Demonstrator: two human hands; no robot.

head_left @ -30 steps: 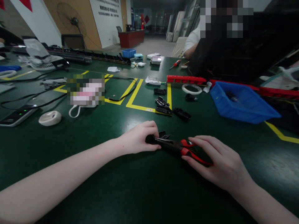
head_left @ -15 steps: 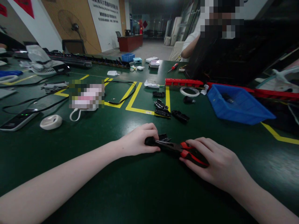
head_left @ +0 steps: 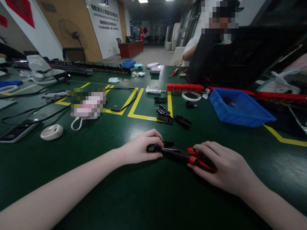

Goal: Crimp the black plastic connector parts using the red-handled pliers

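My left hand [head_left: 144, 147] pinches a small black plastic part [head_left: 153, 148] between thumb and fingers. My right hand [head_left: 220, 166] is closed around the red and black handles of a pair of long-nose pliers [head_left: 178, 154]. Their jaw tips reach the black part at my left fingertips; whether they grip it I cannot tell. Just behind the jaws lies a black shell piece [head_left: 169, 144], partly hidden by my left fingers. Farther back are several more black pieces, among them one lying apart [head_left: 182, 121] and a dark knob-like one [head_left: 191, 104].
A blue bin [head_left: 242, 110] with dark parts inside stands at right, beside a white tape ring [head_left: 191, 96] and a red rail [head_left: 185, 87]. At left are a pink phone-like object [head_left: 88, 105], a white ring-shaped item [head_left: 51, 132] and cables. A person sits across the table.
The view has tilted up slightly. The black part in my left hand has turned, showing a hollow-looking side. The pliers stay at it, their handles slightly farther right.
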